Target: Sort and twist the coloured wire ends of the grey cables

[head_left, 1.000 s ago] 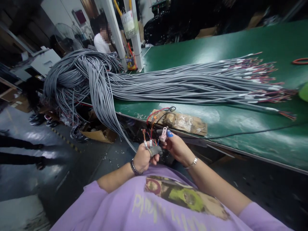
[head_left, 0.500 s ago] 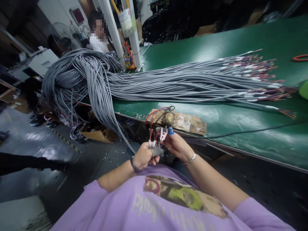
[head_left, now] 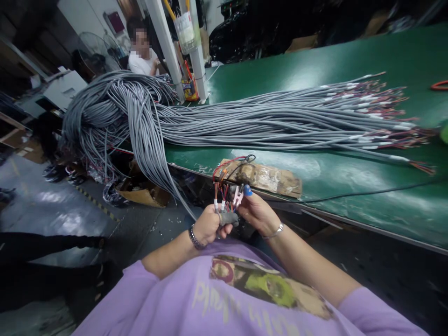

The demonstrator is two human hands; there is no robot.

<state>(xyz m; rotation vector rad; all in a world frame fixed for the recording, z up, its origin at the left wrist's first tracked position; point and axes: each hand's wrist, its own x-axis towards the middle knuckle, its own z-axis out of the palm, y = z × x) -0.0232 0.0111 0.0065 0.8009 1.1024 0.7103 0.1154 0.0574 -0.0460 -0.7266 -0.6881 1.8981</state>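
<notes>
Smooth grey cables droop off the glossy green tabletop toward the left hand, curled round white-collared ends whose thin multicoloured wires fan upward; beside them the right hand pinches a pink clip, its tip hard to make out

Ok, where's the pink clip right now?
In the head view, the pink clip is near the middle, at the fingertips of the right hand, just right of the wires in the left hand.
</notes>
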